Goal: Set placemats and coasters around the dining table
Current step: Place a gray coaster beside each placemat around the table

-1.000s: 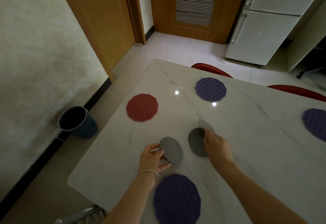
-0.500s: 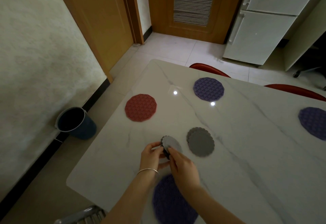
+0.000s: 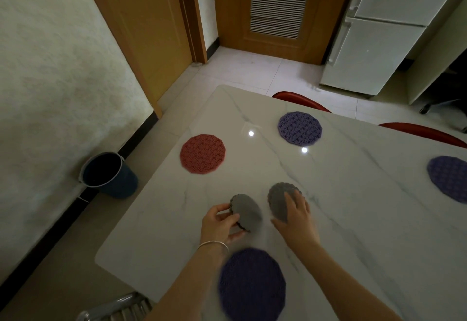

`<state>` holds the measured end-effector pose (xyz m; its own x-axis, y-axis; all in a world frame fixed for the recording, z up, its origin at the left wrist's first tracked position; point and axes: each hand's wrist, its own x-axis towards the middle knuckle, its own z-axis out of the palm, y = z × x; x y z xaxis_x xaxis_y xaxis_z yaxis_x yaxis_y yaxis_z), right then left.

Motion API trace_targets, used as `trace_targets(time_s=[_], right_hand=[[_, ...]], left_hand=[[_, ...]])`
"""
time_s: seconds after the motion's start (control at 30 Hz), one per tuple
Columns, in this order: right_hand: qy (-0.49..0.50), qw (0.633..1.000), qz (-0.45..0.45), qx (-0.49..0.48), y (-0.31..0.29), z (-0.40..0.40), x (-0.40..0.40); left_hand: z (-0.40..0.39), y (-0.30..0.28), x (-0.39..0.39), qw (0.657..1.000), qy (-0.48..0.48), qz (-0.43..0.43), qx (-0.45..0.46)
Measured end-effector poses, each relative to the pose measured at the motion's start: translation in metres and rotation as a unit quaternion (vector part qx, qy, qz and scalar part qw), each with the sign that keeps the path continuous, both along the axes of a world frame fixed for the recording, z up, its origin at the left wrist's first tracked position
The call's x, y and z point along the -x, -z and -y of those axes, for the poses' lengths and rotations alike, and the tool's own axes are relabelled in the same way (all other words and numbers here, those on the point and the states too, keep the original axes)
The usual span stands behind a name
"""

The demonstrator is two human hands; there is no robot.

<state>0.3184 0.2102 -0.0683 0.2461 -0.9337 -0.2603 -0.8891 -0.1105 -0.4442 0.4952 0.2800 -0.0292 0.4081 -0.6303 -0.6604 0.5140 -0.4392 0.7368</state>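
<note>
Left hand (image 3: 220,223) fingers pinch a grey coaster stack (image 3: 246,212) — right hand (image 3: 295,215) lies flat, fingers spread, on 1 coaster (image 3: 279,200).

Hand positions, both forearms extended forward

Left hand (image 3: 222,222): fingers curled in a grip, bracelet at wrist. Right hand (image 3: 295,215): palm down, fingers spread flat.

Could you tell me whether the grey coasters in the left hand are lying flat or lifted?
Lifted: the left hand grips the grey coasters tilted.

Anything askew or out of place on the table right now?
Nothing damaged or spilled. Only the grey coasters sit undealt mid-table under the right hand, while the left hand holds another grey stack tilted off the surface.
</note>
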Motion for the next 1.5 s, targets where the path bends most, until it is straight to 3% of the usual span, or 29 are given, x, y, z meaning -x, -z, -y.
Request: trace_targets(time_s=[0.2,0.37,0.5,0.6,0.8,1.1,1.2,1.3,1.4,1.5], right_hand=[[-0.064,0.996,-0.052,0.029,0.008,0.007,0.021],[-0.022,0.995,0.059,0.075,-0.002,0.001,0.019],[0.086,0.97,0.199,0.108,-0.016,-0.012,0.009],[0.058,0.957,0.247,0.141,-0.025,-0.024,-0.011],[-0.047,0.969,0.226,0.09,-0.021,-0.051,-0.043],[-0.087,0.967,0.234,0.058,-0.02,-0.047,-0.038],[-0.042,0.98,0.175,0.087,-0.015,-0.026,-0.023],[-0.023,0.998,0.045,0.046,-0.005,0.001,-0.006],[-0.041,0.999,-0.033,-0.007,0.001,0.021,0.007],[-0.091,0.993,-0.079,0.016,0.008,0.027,0.01]], left_hand=[[-0.003,0.003,0.0,1.0,-0.006,-0.011,0.004],[-0.003,0.005,0.001,1.0,-0.011,-0.013,0.001],[-0.002,0.003,0.002,1.0,-0.006,-0.012,-0.003],[-0.002,0.0,0.004,1.0,-0.008,-0.015,-0.002],[-0.004,-0.002,0.009,1.0,-0.014,0.009,0.003],[-0.002,0.008,0.008,0.998,-0.007,0.057,-0.002],[-0.002,0.008,0.007,0.999,-0.002,0.045,-0.012],[-0.003,0.009,0.006,1.0,0.001,0.026,-0.013],[-0.005,0.008,0.005,1.0,-0.001,0.015,-0.01],[-0.005,0.006,0.004,1.0,-0.005,0.005,-0.008]])
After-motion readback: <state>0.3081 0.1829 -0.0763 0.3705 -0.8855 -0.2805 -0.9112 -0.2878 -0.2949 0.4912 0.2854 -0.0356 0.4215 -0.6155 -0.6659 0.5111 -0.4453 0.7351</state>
